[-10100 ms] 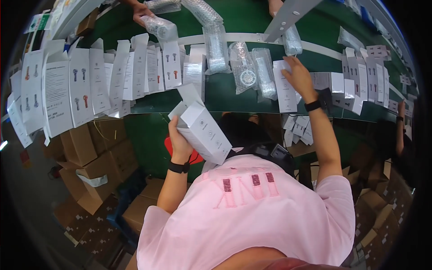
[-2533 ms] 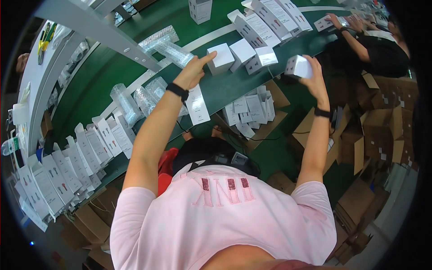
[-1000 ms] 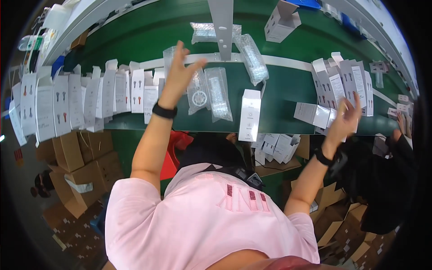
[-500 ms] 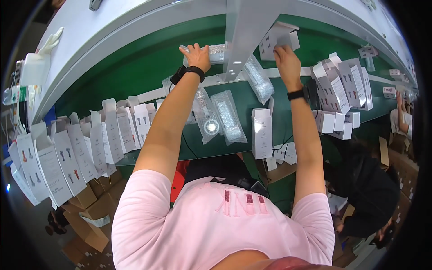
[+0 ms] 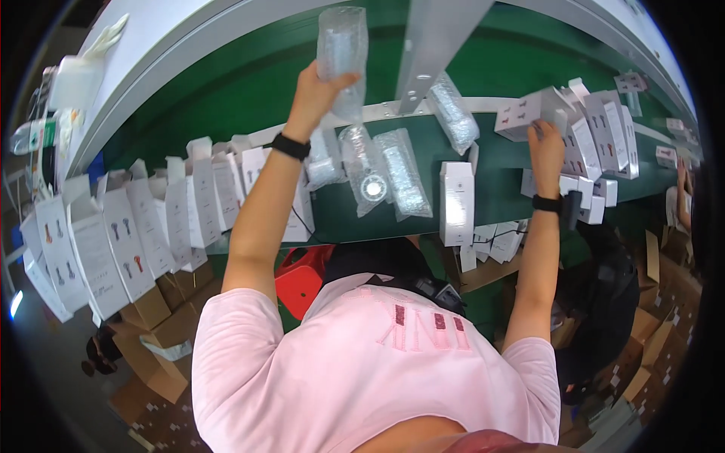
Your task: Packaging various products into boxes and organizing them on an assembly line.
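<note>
My left hand (image 5: 317, 89) is raised over the green belt (image 5: 498, 162) and grips a clear bubble-wrap pouch (image 5: 341, 47) held upright. My right hand (image 5: 545, 145) reaches to the right and rests on a white carton (image 5: 521, 117) at the near end of a group of white cartons (image 5: 604, 136); whether it grips that carton I cannot tell. Below the left hand, more bubble-wrapped items (image 5: 377, 177) lie flat on the belt. A closed white box (image 5: 456, 202) stands near the belt's front edge.
A row of open white cartons (image 5: 143, 226) stands along the belt's left side. A grey metal post (image 5: 432, 45) crosses above the belt. Brown cardboard boxes (image 5: 162, 332) sit on the floor at left and right. A red stool (image 5: 302, 275) is below. Another person's arm (image 5: 683, 204) shows at far right.
My left hand has lifted a bubble-wrap pouch up off the belt's far side. My right hand has swung right from the far middle to the group of white cartons.
</note>
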Motion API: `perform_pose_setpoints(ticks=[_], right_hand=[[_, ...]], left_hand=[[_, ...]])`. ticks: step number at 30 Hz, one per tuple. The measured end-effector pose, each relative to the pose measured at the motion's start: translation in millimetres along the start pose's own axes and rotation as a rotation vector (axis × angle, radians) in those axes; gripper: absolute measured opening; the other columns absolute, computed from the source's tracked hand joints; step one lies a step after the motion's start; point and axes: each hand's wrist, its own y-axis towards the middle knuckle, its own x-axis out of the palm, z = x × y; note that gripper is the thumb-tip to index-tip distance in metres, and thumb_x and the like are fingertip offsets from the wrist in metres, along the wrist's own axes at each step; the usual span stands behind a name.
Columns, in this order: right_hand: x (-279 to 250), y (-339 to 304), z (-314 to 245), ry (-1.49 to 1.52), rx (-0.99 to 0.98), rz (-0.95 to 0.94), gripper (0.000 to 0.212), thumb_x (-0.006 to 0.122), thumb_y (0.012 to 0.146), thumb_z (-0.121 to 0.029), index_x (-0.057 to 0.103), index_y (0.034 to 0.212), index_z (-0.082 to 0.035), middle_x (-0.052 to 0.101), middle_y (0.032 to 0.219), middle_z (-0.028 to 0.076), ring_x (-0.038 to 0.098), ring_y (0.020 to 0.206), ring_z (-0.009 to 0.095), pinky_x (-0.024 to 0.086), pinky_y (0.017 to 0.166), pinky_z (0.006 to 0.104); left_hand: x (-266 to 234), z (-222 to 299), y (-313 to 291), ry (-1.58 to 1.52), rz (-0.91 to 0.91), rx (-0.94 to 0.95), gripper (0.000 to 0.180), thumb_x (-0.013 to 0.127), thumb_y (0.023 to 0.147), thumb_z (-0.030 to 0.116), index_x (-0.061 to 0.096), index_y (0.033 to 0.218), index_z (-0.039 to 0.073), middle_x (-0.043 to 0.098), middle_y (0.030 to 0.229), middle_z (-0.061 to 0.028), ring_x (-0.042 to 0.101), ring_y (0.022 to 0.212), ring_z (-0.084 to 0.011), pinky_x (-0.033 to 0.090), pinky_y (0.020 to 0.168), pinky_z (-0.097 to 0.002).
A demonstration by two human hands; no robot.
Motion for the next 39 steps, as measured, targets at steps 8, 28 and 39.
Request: perform_pose_setpoints(ticks=[8, 28, 39], right_hand=[[-104, -58, -160, 0.506, -0.134, 0.334, 0.044, 0.069, 0.085, -0.017, 0.056, 0.123, 0.002, 0.063, 0.114, 0.015, 0.061, 0.092, 0.020, 0.048, 0.082, 0.0263], [-149, -131, -274, 0.431, -1.116, 0.233, 0.037, 0.065, 0.056, -0.020, 0.072, 0.091, -0.010, 0.060, 0.081, 0.005, 0.057, 0.084, 0.025, 0.047, 0.086, 0.0498], [-158, -140, -265, 0.450, -1.033, 0.146, 0.036, 0.076, 0.062, -0.005, 0.070, 0.096, -0.015, 0.062, 0.093, 0.003, 0.057, 0.095, 0.027, 0.045, 0.094, 0.0519]], left_hand=[[7, 32, -161, 0.072, 0.037, 0.280, 0.048, 0.077, 0.068, 0.011, 0.062, 0.113, 0.003, 0.061, 0.113, -0.0114, 0.054, 0.108, -0.0251, 0.042, 0.094, -0.0349], [18, 76, -237, -0.080, -0.014, 0.263, 0.062, 0.079, 0.070, 0.014, 0.055, 0.127, 0.005, 0.061, 0.117, -0.0104, 0.054, 0.109, -0.0277, 0.042, 0.095, -0.0356], [25, 78, -227, -0.107, -0.063, 0.260, 0.062, 0.077, 0.071, 0.012, 0.055, 0.128, 0.006, 0.059, 0.122, -0.0112, 0.052, 0.110, -0.0277, 0.040, 0.097, -0.0360]])
